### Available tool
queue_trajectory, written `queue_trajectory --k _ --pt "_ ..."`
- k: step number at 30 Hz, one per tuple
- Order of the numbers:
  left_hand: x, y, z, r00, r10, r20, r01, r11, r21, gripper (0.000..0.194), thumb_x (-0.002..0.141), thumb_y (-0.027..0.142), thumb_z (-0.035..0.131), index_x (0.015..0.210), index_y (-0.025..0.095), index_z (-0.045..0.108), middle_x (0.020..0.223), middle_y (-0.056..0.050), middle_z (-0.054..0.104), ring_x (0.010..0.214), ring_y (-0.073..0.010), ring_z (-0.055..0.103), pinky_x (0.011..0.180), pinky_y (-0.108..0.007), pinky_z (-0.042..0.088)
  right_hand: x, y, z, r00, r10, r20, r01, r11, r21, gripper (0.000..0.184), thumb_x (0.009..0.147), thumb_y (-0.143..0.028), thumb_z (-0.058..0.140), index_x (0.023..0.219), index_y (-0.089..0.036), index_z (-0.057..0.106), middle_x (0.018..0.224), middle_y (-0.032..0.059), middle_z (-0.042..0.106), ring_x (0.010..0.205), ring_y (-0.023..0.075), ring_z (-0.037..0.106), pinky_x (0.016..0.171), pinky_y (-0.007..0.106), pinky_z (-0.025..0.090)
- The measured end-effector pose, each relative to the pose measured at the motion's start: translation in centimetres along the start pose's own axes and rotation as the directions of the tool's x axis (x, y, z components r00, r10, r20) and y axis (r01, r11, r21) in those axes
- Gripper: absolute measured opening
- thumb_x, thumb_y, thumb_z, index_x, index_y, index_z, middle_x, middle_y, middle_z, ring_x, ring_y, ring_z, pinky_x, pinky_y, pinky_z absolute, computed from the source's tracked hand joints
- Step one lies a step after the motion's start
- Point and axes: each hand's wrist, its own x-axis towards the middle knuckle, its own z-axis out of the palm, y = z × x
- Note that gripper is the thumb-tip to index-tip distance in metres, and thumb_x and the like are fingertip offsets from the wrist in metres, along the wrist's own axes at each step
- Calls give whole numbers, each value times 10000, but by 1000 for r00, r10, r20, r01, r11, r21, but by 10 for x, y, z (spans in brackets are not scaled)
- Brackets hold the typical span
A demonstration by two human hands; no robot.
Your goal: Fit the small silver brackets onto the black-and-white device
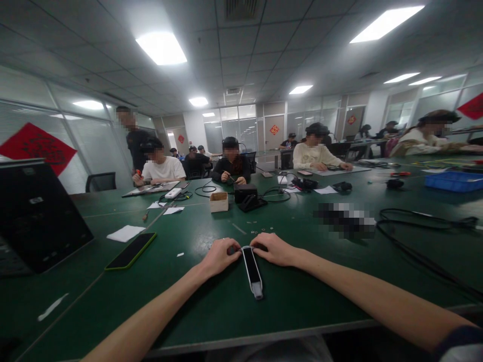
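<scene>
A slim white scanning pen (252, 269) with a long black screen lies on the green table, its greyish tip pointing towards me. My left hand (222, 255) is closed at the upper left corner of the pen, thumb and fingers pinched together. At the opposite corner my right hand (274, 249) pinches in the same way, its fingertips touching the white edge. Whatever small part may sit between the fingertips is too small to make out. Just beyond my hands are several tiny pale pieces (263, 231) on the tabletop.
To the left are a phone with a green edge (131, 251), a folded white paper (125, 233) and a black HP computer case (37, 216). Ahead stand a small open box (219, 202) and a black device (246, 193). Black cables (411, 241) lie right. Several people sit opposite.
</scene>
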Motion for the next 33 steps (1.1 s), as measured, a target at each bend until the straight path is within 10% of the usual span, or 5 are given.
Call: queue_trajectory --k 33 --pt "0 4 -18 958 -144 249 139 990 37 119 690 262 579 769 179 610 741 -3 623 663 -160 574 527 -228 387 0 -3 0 1000 2 1 -2 1000 -27 207 896 -249 512 1027 -158 644 953 63 650 846 175 585 767 314 484"
